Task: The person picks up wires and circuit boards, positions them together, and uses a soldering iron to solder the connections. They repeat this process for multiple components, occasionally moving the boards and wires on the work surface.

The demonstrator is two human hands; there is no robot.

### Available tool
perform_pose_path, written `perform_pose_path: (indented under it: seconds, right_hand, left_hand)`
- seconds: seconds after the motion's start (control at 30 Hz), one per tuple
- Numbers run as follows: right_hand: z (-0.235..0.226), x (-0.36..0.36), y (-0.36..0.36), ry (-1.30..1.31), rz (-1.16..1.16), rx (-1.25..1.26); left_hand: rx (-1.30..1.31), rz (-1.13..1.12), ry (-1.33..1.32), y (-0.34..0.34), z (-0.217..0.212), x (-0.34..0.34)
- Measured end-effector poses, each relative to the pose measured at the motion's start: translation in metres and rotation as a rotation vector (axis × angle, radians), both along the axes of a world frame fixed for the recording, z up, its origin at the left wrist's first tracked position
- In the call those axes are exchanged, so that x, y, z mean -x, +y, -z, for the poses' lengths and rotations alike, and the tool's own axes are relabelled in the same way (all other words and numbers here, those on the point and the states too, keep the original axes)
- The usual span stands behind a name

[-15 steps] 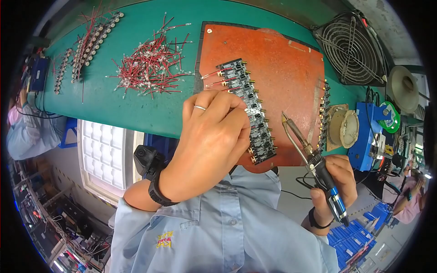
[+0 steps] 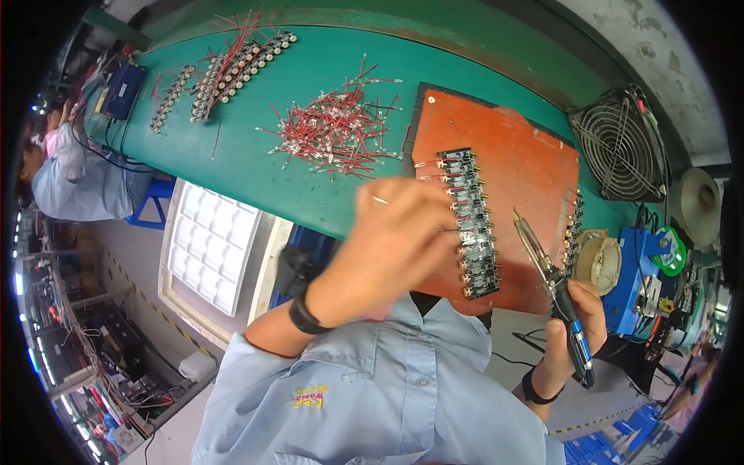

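The right hand (image 2: 590, 318) is holding a soldering iron (image 2: 568, 316) with fingers wrapped around its handle; the left hand (image 2: 399, 232), blurred, is reaching to the circuit-board strip (image 2: 477, 232) lying on the orange mat (image 2: 504, 143), its grip impossible to tell. Red wires (image 2: 428, 163) are sticking out near the strip's upper end, none are showing lower down, and a wire pile (image 2: 333, 132) is lying on the tabletop (image 2: 302, 200), so wiring is seemingly only partly done.

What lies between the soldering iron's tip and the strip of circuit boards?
In the head view, a bare stretch of the orange mat shows between the soldering iron tip and the circuit boards.
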State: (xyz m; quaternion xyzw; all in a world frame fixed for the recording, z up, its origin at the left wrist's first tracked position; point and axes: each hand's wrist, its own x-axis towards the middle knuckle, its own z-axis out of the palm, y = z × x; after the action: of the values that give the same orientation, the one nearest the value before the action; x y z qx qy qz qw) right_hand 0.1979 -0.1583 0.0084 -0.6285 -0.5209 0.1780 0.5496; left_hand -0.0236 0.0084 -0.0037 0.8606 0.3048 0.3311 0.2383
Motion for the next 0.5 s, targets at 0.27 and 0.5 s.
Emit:
perform_pose_path:
  seconds: [0.27, 0.5]
  right_hand:
    - [0.002, 0.003, 0.004, 0.000, 0.039, 0.031]
    - [0.004, 0.006, 0.005, -0.013, 0.015, 0.020]
  left_hand:
    - [-0.085, -0.373, 0.180, 0.059, 0.022, 0.076]
    - [-0.142, -0.343, 0.226, 0.064, 0.025, 0.068]
